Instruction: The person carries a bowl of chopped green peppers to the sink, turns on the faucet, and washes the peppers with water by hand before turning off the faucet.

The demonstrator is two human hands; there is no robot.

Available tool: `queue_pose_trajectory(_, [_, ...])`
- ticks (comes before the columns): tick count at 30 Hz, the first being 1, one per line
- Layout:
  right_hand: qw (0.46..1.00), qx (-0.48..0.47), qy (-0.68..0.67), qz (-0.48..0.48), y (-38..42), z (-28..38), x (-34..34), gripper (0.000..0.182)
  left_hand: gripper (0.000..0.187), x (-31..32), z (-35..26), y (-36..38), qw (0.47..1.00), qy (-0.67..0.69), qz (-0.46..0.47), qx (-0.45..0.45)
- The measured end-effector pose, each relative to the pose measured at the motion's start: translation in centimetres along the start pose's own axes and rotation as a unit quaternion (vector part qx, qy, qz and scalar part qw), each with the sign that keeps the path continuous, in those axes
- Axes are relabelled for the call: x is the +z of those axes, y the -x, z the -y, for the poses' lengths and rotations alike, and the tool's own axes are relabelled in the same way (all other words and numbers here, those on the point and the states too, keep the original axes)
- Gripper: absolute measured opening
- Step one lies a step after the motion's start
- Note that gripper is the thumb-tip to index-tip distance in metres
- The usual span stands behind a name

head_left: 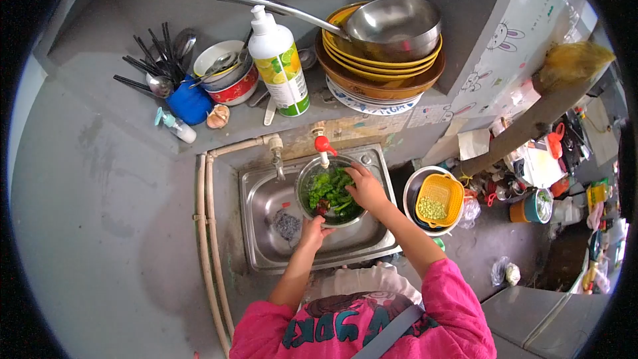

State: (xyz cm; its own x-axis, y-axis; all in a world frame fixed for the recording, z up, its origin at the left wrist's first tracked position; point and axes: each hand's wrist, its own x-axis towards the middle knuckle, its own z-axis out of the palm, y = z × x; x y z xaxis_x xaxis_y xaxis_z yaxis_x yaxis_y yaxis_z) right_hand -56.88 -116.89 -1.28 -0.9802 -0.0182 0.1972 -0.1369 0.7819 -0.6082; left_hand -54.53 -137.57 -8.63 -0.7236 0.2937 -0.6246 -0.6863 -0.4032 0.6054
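A round metal bowl [300,189] of leafy greens [325,189] sits in the steel sink, beneath the red-handled tap [323,145]. My left hand [314,231] is closed on the bowl's near rim, the thumb pointing right. From the right, my right hand [365,187] reaches over the rim, with curled fingers closed on greens at that side; its fingertips are partly hidden. Something dark red [322,207] lies among the leaves near the left hand. No stream of water can be made out from the tap.
Around the bowl is the sink [256,242], with a grey scouring pad [288,225] inside. A second tap [277,159] stands left. At right, a yellow basket [452,189] holds green beans. The ledge carries a soap bottle [276,60], stacked plates [382,73] and a ladle [392,23].
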Motion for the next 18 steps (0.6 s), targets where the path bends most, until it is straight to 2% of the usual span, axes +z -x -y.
queue_pose_trajectory(3, [0.988, -0.057, 0.112, 0.09, 0.3, 1.8, -0.7, 0.072, 0.051, 0.8, -0.4, 0.5, 1.0, -0.016, -0.008, 0.011])
queue_pose_trajectory(4, [0.972, -0.03, 0.154, 0.175, 0.4, 2.7, -0.7, 0.086, 0.051, 1.9, -1.0, 1.5, 0.999, -0.034, -0.019, 0.017])
queue_pose_trajectory(5, [0.973, -0.029, 0.132, 0.186, 0.6, 2.7, 0.1, 0.087, 0.051, 3.2, -1.5, 2.6, 0.998, -0.051, -0.03, 0.023])
queue_pose_trajectory(7, [0.971, -0.008, 0.156, 0.182, 0.4, 3.9, -0.1, 0.084, 0.052, 3.8, -1.7, 2.9, 0.997, -0.066, -0.024, 0.025])
queue_pose_trajectory(10, [0.981, 0.064, 0.11, 0.145, -0.4, 4.3, 0.3, 0.077, 0.054, 3.0, -1.0, 2.1, 0.998, -0.059, 0.016, 0.019])
queue_pose_trajectory(13, [0.987, 0.067, 0.1, 0.11, -0.6, 3.2, 1.5, 0.07, 0.054, 2.5, -0.6, 1.4, 0.998, -0.049, 0.025, 0.021])
queue_pose_trajectory(14, [0.995, 0.043, 0.042, 0.079, -0.3, 2.6, 1.3, 0.058, 0.053, 2.0, -0.4, 1.1, 0.999, -0.045, 0.019, 0.011])
queue_pose_trajectory(18, [0.998, 0.022, -0.02, 0.061, -0.6, 1.9, 0.9, 0.047, 0.051, 2.4, -0.6, 1.8, 0.999, -0.048, -0.009, -0.009])
